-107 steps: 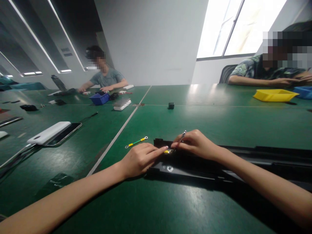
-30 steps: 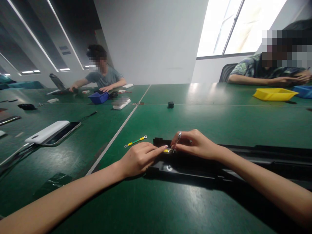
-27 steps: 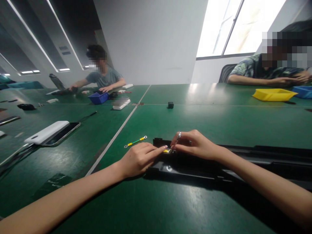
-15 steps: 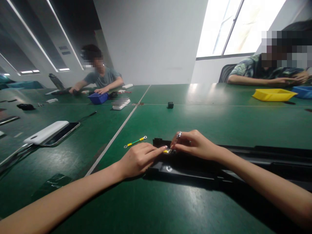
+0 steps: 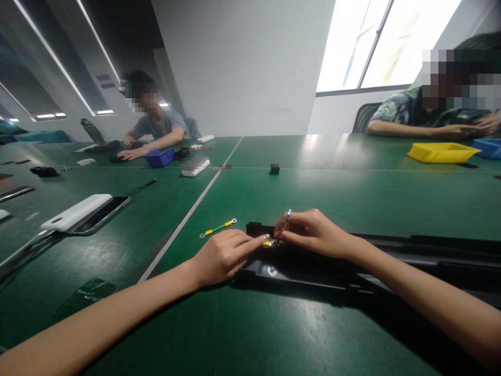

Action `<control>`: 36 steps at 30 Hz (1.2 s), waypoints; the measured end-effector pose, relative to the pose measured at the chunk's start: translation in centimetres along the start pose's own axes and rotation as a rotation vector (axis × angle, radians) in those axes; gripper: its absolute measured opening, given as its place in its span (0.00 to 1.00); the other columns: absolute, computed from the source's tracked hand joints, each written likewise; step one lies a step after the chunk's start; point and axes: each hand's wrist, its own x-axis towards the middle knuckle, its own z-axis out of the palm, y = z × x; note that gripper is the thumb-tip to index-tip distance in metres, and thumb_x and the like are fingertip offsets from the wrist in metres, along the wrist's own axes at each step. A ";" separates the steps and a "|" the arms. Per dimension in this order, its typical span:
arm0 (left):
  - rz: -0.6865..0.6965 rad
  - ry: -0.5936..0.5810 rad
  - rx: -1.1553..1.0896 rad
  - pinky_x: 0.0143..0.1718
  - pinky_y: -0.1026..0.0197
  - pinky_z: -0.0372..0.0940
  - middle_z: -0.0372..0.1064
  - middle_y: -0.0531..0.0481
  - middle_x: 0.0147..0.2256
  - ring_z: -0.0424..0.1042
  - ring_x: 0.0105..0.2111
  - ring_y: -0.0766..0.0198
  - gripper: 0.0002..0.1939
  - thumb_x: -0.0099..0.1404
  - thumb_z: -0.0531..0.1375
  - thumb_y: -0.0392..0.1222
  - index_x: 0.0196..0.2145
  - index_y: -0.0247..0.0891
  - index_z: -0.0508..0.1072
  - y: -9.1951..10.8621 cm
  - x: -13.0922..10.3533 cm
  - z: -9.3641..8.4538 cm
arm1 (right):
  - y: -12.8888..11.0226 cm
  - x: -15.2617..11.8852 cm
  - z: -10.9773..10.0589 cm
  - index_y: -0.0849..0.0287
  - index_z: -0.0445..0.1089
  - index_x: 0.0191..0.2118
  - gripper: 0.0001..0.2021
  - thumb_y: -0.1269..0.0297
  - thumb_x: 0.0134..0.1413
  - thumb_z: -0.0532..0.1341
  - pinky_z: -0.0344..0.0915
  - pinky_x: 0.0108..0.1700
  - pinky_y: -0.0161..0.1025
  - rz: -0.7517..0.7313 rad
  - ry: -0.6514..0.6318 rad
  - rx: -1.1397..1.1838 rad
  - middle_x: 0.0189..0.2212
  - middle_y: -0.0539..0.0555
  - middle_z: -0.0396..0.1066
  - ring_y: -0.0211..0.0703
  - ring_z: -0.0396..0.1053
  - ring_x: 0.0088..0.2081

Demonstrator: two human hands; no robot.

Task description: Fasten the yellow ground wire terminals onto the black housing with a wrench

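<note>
My left hand [image 5: 227,254] lies over the left end of a long black channel-shaped part [image 5: 313,286]. Its index finger stretches out and presses beside a small yellow-sleeved cable end [image 5: 268,243] inside the channel. The rest of that cable is hidden under the hand. My right hand [image 5: 313,230] is closed in a pinch on a thin silver metal tool [image 5: 288,215], whose lower tip meets the metal terminal at the yellow sleeve. The tool's exact kind is unclear. Beyond my left hand, a short green-and-yellow cable with ring terminals [image 5: 218,228] lies loose on the table.
On the green table [image 5: 250,334], a phone [image 5: 102,215] and a white power bank [image 5: 78,211] with cables lie left. A small black block [image 5: 274,169] stands ahead. Blue [image 5: 159,158] and yellow [image 5: 443,152] bins are farther off. Two people sit across.
The silver tool has turned in my right fingers and now stands more upright. My left hand stays put. The person at the far left has shifted arms and leaned left.
</note>
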 end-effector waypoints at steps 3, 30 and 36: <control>0.000 0.000 -0.003 0.42 0.53 0.67 0.70 0.41 0.43 0.68 0.41 0.57 0.21 0.69 0.49 0.33 0.59 0.34 0.58 0.0 0.0 0.1 | -0.1 0.0 -0.1 0.64 0.71 0.36 0.12 0.60 0.59 0.55 0.57 0.27 0.32 -0.012 -0.001 -0.002 0.25 0.53 0.71 0.35 0.64 0.24; 0.001 0.010 -0.007 0.41 0.54 0.68 0.70 0.41 0.42 0.69 0.41 0.58 0.22 0.68 0.49 0.32 0.58 0.33 0.60 0.0 0.0 0.0 | 0.1 0.2 -0.3 0.63 0.71 0.39 0.13 0.63 0.62 0.52 0.64 0.42 0.39 -0.076 -0.050 0.065 0.35 0.57 0.73 0.42 0.69 0.36; 0.001 0.007 -0.011 0.41 0.53 0.68 0.70 0.40 0.42 0.69 0.40 0.57 0.21 0.68 0.49 0.32 0.58 0.33 0.61 0.0 0.0 0.0 | 0.0 0.3 -0.4 0.63 0.71 0.39 0.14 0.61 0.63 0.51 0.63 0.42 0.38 -0.074 -0.081 0.059 0.35 0.57 0.72 0.41 0.69 0.37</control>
